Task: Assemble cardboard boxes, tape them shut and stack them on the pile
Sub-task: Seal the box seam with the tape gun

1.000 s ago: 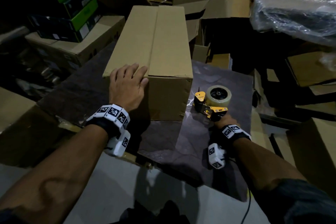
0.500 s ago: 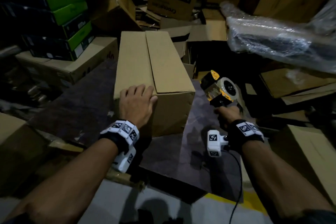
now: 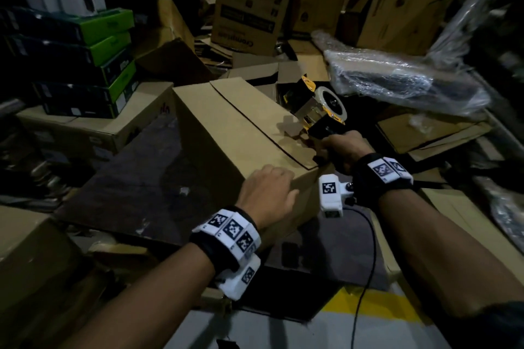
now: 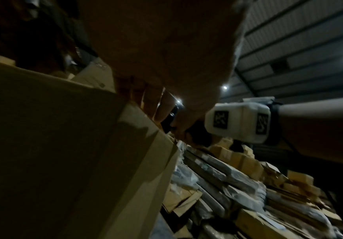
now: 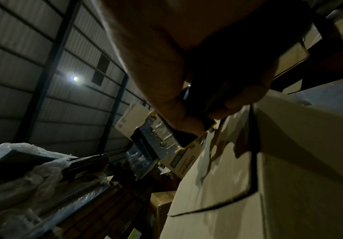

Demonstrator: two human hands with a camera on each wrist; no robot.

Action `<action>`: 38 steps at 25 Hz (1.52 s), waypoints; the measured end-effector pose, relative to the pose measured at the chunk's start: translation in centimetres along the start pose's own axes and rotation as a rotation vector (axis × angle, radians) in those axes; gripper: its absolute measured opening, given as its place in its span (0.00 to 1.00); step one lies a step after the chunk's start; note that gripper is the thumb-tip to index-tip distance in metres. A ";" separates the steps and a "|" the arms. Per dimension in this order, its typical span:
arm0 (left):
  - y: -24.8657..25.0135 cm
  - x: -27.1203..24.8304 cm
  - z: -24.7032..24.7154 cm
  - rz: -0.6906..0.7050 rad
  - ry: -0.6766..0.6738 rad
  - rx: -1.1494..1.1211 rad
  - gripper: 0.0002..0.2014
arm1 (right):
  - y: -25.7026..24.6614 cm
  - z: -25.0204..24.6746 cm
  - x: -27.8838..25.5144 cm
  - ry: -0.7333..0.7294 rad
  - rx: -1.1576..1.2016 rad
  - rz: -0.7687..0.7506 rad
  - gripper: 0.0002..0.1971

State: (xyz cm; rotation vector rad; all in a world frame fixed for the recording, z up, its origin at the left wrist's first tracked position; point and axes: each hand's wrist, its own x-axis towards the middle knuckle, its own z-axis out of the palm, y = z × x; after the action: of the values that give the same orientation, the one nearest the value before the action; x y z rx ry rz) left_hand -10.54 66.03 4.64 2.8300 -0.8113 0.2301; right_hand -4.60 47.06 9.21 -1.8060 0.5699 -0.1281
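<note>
A long brown cardboard box lies on a dark board, its top flaps folded down with an untaped seam along the middle. My left hand rests on the box's near top edge, fingers bent and pressing down; the left wrist view shows these fingers on the box. My right hand grips the black handle of a yellow tape dispenser carrying a clear tape roll. It holds the dispenser tilted just above the near right part of the box top. In the right wrist view the dispenser's metal plate hangs beside the box.
The dark board carries the box. Green and black cartons are stacked at the left on a flat box. A plastic-wrapped bundle lies at the right. Printed cartons stand behind. A cable hangs from my right wrist.
My right hand has lifted the tape dispenser from the board at the box's right up over the box's near top. My left hand has slid toward the near right corner.
</note>
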 end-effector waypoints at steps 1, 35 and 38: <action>-1.3 -0.6 -0.3 -0.001 0.002 -0.054 0.18 | -0.3 0.3 -0.7 -0.006 0.000 -0.011 0.12; -24.1 16.2 -8.0 -0.875 0.097 -1.480 0.20 | -12.4 16.4 12.5 -0.376 -0.206 -0.363 0.12; -26.2 18.5 -7.3 -0.894 -0.095 -1.775 0.29 | -12.0 18.3 12.8 -0.280 -0.240 -0.398 0.18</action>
State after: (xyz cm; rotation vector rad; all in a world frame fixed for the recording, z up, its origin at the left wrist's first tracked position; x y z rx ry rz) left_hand 18.35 80.06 11.87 1.1985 0.3214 -0.5099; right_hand 17.17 59.86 12.04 -2.1107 0.0222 -0.0761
